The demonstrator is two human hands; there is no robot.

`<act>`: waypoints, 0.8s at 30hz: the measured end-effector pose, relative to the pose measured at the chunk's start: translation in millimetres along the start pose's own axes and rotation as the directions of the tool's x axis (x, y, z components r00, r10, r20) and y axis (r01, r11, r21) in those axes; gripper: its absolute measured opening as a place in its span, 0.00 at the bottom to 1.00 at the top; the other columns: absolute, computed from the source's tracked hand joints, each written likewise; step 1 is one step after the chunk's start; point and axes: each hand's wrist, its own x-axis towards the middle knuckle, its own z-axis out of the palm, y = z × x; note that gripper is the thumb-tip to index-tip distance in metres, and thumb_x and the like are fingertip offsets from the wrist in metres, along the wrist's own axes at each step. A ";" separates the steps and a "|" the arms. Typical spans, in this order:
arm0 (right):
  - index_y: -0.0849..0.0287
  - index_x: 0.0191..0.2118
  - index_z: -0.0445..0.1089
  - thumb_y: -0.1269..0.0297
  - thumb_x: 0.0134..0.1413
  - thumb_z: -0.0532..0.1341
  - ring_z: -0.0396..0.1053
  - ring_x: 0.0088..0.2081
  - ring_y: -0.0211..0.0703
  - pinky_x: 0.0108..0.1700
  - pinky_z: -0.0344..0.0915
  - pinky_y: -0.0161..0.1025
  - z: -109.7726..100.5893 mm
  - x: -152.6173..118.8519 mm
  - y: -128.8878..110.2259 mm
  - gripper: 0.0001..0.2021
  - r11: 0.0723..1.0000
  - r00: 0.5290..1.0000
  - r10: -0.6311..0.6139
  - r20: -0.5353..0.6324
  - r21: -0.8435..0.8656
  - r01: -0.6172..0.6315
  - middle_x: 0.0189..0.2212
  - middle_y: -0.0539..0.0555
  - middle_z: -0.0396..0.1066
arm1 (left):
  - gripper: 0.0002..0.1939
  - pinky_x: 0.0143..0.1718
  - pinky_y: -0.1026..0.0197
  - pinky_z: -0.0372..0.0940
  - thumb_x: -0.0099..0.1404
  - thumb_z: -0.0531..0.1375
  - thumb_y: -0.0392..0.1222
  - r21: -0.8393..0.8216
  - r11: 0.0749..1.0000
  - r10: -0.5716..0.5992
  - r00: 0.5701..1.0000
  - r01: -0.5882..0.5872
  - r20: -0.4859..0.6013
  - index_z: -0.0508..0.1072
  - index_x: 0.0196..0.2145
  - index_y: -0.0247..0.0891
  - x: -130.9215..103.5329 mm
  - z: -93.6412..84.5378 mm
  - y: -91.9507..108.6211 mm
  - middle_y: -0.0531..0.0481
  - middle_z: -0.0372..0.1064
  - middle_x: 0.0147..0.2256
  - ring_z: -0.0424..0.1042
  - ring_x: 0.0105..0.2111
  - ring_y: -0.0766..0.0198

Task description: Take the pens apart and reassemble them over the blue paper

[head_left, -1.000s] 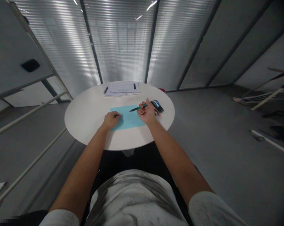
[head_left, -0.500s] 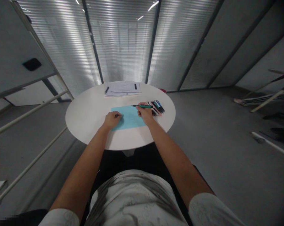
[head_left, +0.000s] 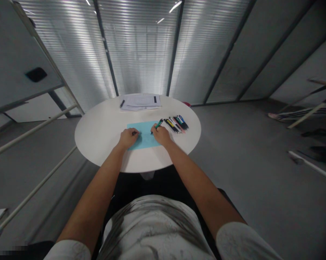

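My right hand [head_left: 161,135] is closed around a green and black pen [head_left: 159,123], its tip pointing down at the blue sheet of paper [head_left: 146,141]. The pen leans up and to the right. At the sheet's left edge rests my left hand [head_left: 128,138], its fingers curled in. A small dark spot shows at those fingertips, and I cannot tell whether it is an object or a shadow. Several pens [head_left: 176,124] lie side by side just beyond my right hand.
A stack of white papers [head_left: 140,102] with dark marks lies at the far side of the round white table [head_left: 98,135]. Blinds hang behind it. To the left stands a board on a pale metal frame [head_left: 38,122]. Chair legs and a person's foot [head_left: 273,115] are at the right.
My right hand has moved left and slightly down, bringing the pen from nearly level to upright with its tip at the paper. More of the pens now show. My left hand stays put.
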 end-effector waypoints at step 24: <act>0.53 0.58 0.55 0.59 0.51 0.54 0.52 0.11 0.31 0.15 0.47 0.29 -8.6 12.1 9.1 0.27 0.641 0.953 0.295 -0.072 0.754 -0.141 0.15 0.38 0.60 | 0.04 0.40 0.56 0.63 0.50 0.64 0.39 0.025 1.000 -0.003 1.000 0.002 0.024 0.78 0.27 0.41 0.2 0.5 -2.7 0.44 0.74 0.29 0.70 0.33 0.56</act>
